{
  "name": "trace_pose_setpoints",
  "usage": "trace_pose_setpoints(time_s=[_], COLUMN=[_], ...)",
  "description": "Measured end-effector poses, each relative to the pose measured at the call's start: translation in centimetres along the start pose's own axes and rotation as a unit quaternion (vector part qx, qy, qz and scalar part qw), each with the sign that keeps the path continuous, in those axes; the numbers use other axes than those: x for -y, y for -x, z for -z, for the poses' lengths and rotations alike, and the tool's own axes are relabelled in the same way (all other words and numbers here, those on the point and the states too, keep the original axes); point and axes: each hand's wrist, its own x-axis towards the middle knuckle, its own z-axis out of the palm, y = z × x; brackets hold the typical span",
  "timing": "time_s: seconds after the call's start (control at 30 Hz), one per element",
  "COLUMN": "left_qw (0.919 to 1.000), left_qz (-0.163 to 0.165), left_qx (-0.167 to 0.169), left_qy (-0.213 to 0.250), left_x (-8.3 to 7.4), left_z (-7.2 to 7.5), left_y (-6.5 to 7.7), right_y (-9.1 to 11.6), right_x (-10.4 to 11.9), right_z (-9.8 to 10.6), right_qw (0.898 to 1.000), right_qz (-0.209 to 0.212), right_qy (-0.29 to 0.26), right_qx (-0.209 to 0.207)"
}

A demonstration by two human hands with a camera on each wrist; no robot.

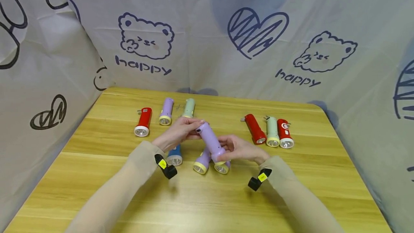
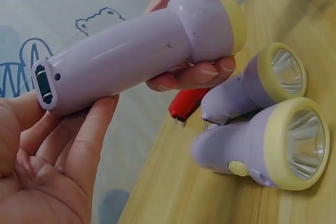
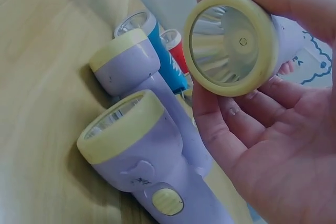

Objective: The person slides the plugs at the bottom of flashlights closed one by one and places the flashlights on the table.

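Observation:
Both hands hold a purple flashlight (image 1: 211,139) with a pale yellow rim above the table. My left hand (image 1: 179,131) grips its tail end, where the left wrist view shows a dark slot and a small hole. Around the lamp head curl the thumb and fingers of my right hand (image 1: 242,149); the right wrist view looks into the clear lens (image 3: 228,44). Beneath lie two more purple flashlights, one on the left (image 1: 202,161) and one on the right (image 1: 222,167), partly covered by the held one. A blue flashlight (image 1: 175,156) lies by the left wrist, its back part hidden.
At the back left lie a red flashlight (image 1: 143,122), a purple one (image 1: 166,111) and a pale green one (image 1: 189,108). A red flashlight (image 1: 254,128), a green one (image 1: 272,131) and a red-and-white one (image 1: 285,132) lie on the right. Printed cloth (image 1: 200,46) hangs behind the wooden table (image 1: 207,204).

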Motion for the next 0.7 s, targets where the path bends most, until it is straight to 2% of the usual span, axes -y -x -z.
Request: trace_pose_setpoints(time_s=[0.17, 0.37, 0.57, 0.63, 0.7], left_qw=[0.9997, 0.9996, 0.9941, 0.9881, 0.9779], left_qz=[0.007, -0.008, -0.045, -0.063, -0.083], left_qx=[-0.012, -0.026, -0.038, -0.045, -0.058], left_qy=[0.018, -0.008, -0.091, -0.133, -0.183], left_x=[0.0, 0.0, 0.1, 0.3, 0.5], left_z=[-0.4, -0.5, -0.5, -0.4, -0.3], left_y=[-0.2, -0.2, 0.5, 0.9, 1.2], right_y=[0.2, 0.3, 0.2, 0.0, -0.3], right_x=[-0.4, -0.9, -1.3, -1.3, -1.3], right_z=[0.0, 0.4, 0.7, 0.7, 0.6], right_qw=[1.000, 0.997, 0.992, 0.990, 0.985], right_qz=[-0.002, -0.004, -0.025, -0.034, -0.037], right_qy=[-0.028, -0.074, -0.114, -0.131, -0.151], right_qx=[-0.005, -0.018, -0.037, -0.051, -0.068])
